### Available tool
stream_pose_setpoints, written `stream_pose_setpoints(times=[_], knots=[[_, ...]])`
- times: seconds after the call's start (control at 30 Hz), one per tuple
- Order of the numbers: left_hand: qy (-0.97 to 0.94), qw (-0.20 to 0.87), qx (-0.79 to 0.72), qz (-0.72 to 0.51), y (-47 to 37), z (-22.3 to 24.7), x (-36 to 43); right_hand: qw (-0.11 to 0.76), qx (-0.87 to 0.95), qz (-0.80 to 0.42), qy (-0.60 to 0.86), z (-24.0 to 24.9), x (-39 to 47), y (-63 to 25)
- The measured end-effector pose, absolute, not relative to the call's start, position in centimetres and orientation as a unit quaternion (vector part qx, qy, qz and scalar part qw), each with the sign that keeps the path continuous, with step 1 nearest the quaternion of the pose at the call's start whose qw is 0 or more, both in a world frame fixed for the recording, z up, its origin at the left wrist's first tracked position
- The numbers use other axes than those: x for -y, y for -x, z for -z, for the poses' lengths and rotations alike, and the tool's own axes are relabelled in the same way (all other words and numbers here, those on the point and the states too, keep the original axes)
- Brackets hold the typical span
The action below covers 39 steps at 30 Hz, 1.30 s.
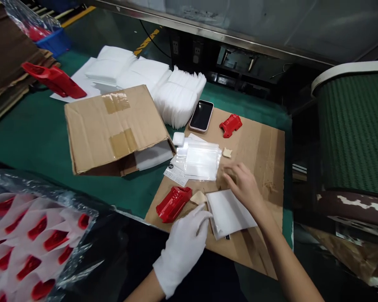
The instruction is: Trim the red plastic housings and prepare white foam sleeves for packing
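Observation:
My left hand (pixel 185 241), in a white glove, is by the front edge of the cardboard sheet (pixel 255 251). Its fingers are partly bent, with a gap between them, and their tips are beside a white foam pouch (pixel 231 212). I cannot tell whether they touch it. My bare right hand (pixel 243 182) hovers over the pouch's far edge, fingers apart and holding nothing visible. A red plastic housing (pixel 174 204) lies left of a small beige piece (pixel 198 197). Clear plastic bags (pixel 202 159) lie beyond, near another beige piece (pixel 227 152) and a second red part (pixel 231 125).
A cardboard box (pixel 113 130) on its side and stacked white foam sheets (pixel 179 94) stand at the back left, beside a phone (pixel 202 115). Another red part (pixel 53 79) lies farther left. Wrapped red parts (pixel 28 239) fill the lower left. A green conveyor belt (pixel 355 130) is at right.

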<state>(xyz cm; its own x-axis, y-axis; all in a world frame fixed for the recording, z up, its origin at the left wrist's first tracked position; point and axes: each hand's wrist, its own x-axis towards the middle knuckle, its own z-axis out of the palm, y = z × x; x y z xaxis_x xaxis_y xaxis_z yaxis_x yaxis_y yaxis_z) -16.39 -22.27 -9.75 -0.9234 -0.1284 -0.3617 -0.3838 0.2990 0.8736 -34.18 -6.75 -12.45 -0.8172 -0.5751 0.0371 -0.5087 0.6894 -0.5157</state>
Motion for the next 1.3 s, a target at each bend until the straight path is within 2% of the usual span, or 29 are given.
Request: stream_pose_setpoints(times=[0.1, 0.2, 0.27, 0.37, 0.83, 1.13, 1.3], knots=[[0.185, 0.081, -0.708, -0.676, 17.3, 7.9, 23.1, 0.074, -0.907, 0.234, 0.341, 13.2, 11.6, 38.3], [0.234, 0.109, -0.445, -0.858, 20.0, 7.5, 23.3, 0.094, -0.904, 0.188, 0.372, 14.3, 14.6, 40.8], [0.272, 0.096, -0.304, -0.908, 22.1, 8.0, 23.4, 0.104, -0.905, 0.16, 0.38, 14.8, 15.3, 41.6], [0.304, 0.063, -0.225, -0.923, 24.1, 9.2, 23.7, 0.108, -0.91, 0.135, 0.377, 15.4, 15.2, 41.8], [0.289, 0.066, -0.243, -0.924, 23.9, 12.4, 23.6, 0.124, -0.911, 0.144, 0.365, 15.1, 13.5, 40.9], [0.309, 0.096, -0.284, -0.903, 23.8, 11.6, 24.2, 0.233, -0.887, 0.131, 0.377, 13.1, 13.2, 43.8], [0.324, 0.092, -0.292, -0.895, 24.1, 10.1, 24.3, 0.265, -0.878, 0.175, 0.359, 12.0, 12.4, 43.7]])
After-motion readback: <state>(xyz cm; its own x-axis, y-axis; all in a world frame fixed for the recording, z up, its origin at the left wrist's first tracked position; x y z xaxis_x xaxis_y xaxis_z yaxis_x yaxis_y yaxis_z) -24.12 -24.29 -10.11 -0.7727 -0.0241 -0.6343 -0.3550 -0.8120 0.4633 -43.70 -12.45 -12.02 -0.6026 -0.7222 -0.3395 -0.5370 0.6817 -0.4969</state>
